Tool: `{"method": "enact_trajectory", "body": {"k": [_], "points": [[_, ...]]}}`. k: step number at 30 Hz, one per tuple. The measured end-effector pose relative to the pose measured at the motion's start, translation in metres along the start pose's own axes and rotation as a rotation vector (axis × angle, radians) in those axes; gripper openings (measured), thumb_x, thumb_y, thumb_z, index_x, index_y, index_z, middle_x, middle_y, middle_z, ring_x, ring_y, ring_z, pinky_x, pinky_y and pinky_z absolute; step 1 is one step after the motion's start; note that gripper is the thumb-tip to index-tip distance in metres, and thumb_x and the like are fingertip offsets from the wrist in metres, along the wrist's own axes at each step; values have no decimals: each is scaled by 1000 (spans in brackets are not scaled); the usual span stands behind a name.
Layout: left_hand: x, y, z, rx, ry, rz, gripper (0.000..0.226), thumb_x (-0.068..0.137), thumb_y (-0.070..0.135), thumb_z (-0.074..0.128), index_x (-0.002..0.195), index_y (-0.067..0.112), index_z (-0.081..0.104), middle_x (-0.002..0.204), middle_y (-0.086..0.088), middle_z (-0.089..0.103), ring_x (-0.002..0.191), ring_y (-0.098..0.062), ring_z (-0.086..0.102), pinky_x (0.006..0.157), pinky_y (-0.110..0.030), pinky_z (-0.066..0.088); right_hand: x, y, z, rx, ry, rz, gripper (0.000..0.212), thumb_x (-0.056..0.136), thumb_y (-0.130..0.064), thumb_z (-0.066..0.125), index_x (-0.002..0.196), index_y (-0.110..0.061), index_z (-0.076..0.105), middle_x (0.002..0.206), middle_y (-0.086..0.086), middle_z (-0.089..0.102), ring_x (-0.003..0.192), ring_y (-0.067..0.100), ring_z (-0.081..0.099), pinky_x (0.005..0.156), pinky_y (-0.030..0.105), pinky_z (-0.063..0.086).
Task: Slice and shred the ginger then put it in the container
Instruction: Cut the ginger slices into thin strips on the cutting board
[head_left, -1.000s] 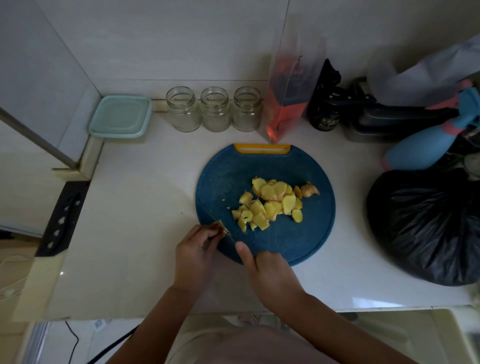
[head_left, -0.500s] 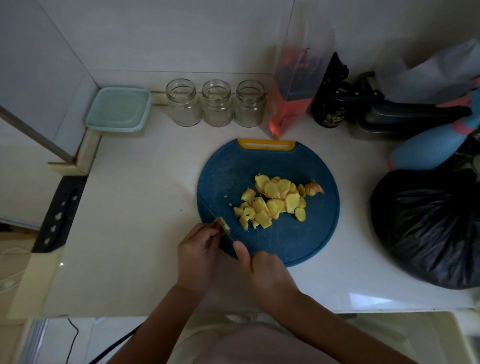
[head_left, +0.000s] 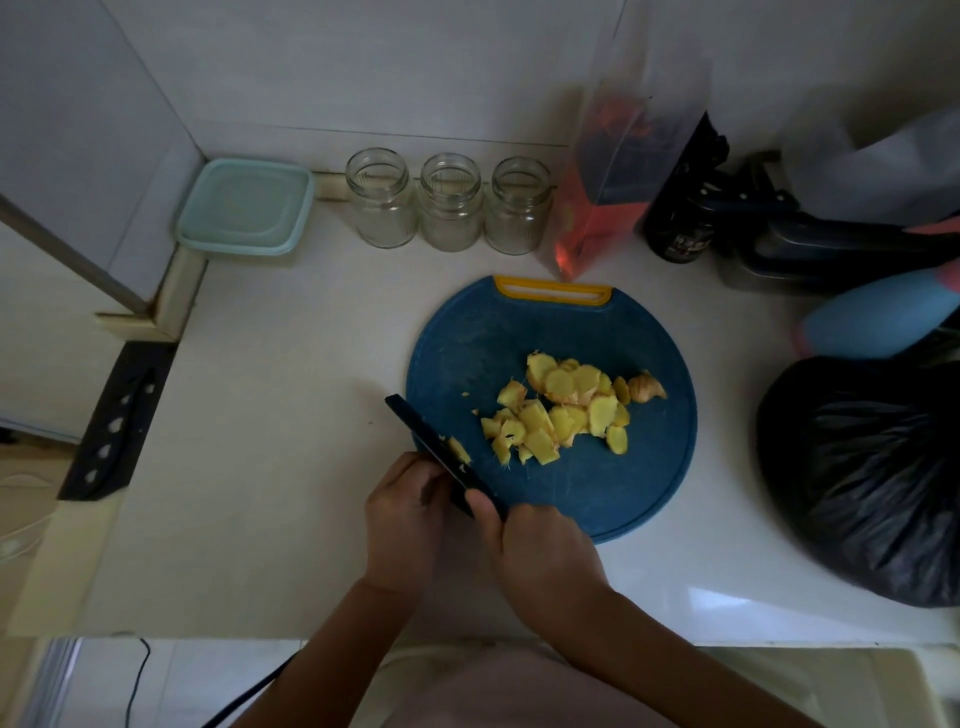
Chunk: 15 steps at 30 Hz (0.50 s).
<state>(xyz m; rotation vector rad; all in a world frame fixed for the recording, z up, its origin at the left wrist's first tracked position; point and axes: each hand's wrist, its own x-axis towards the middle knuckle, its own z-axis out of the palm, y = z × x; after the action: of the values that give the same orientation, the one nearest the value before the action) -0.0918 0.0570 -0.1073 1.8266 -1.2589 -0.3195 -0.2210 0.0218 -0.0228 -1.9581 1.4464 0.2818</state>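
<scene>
A pile of yellow ginger slices (head_left: 561, 410) lies in the middle of a round blue cutting board (head_left: 467, 343) with a yellow handle. My right hand (head_left: 540, 551) grips a dark knife (head_left: 431, 441) whose blade points up and left over the board's left edge; a small ginger piece (head_left: 460, 449) clings to the blade. My left hand (head_left: 405, 514) sits just left of the blade with curled fingers, and whether it holds any ginger is hidden. A pale green lidded container (head_left: 244, 208) stands at the back left.
Three empty glass jars (head_left: 449, 202) line the back wall. An orange-tinted plastic bag (head_left: 608, 208), a dark bottle (head_left: 680, 223) and a blue object (head_left: 878, 322) stand at the back right. A full black bag (head_left: 862, 478) fills the right side. A black knife holder (head_left: 117, 421) sits left.
The knife blade has tilted and come up, so its flat side now shows with a ginger piece stuck on it. Both hands stay at the board's lower left edge.
</scene>
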Motion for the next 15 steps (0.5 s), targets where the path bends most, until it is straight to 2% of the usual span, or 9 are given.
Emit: {"method": "enact_trajectory", "body": {"k": [2,5,6,8,9,11,13,14,15], "points": [[1,2,0,-8,7,-4,16,73,-9,71,79,6,73,81,0,65,73,-1,56,70,-5,44,3,1,2,16,8,8,67,95,-65,20,79,-13,58,96,9,67,94,26,64,71,31,43],[2,5,-2,-17,8,-25,14,74,-4,66,79,6,73,81,-1,64,74,-1,56,71,-2,41,5,2,5,64,-3,20,62,92,-68,19,66,-18,46,87,7,65,89,24,64,71,32,47],[2,5,-2,-19,9,-31,13,74,-3,65,79,6,73,81,-1,64,74,-2,56,71,-2,41,7,3,8,77,0,15,67,87,-72,13,69,-19,50,80,4,61,86,23,63,69,32,48],[2,6,-3,-16,12,-35,13,75,-2,64,79,6,73,81,-2,65,75,-2,57,72,-1,42,12,5,12,69,-29,-15,93,70,-78,-5,94,-19,63,68,-4,45,77,19,57,64,32,43],[2,6,-3,-15,14,-32,13,76,-1,63,79,5,73,82,-2,65,75,-2,56,73,-1,41,15,6,13,78,-36,-7,99,68,-79,-6,102,-17,63,67,-5,40,75,19,54,64,33,43],[3,7,-2,-14,14,-29,13,76,-1,63,79,5,74,81,-2,65,76,-1,56,74,0,41,19,7,12,86,-30,13,101,72,-80,-7,103,-13,62,65,-5,38,73,18,51,62,32,42],[3,8,-2,-15,13,-37,13,76,-1,63,80,5,74,81,-2,65,76,-1,56,74,0,41,20,5,12,87,-29,-13,114,65,-81,-18,113,-17,62,67,-5,42,72,16,50,57,29,38],[3,8,-2,-15,15,-38,13,76,-1,63,80,5,74,81,-2,65,76,-1,55,74,0,41,20,5,13,101,-27,10,105,71,-80,-13,105,-17,63,72,-2,50,75,18,55,59,30,41],[3,7,-1,-15,18,-37,13,76,-1,63,79,5,74,81,-1,65,76,-1,55,73,0,41,21,5,14,123,-23,31,87,81,-76,0,90,-15,62,79,3,59,81,22,60,65,32,46]]}}
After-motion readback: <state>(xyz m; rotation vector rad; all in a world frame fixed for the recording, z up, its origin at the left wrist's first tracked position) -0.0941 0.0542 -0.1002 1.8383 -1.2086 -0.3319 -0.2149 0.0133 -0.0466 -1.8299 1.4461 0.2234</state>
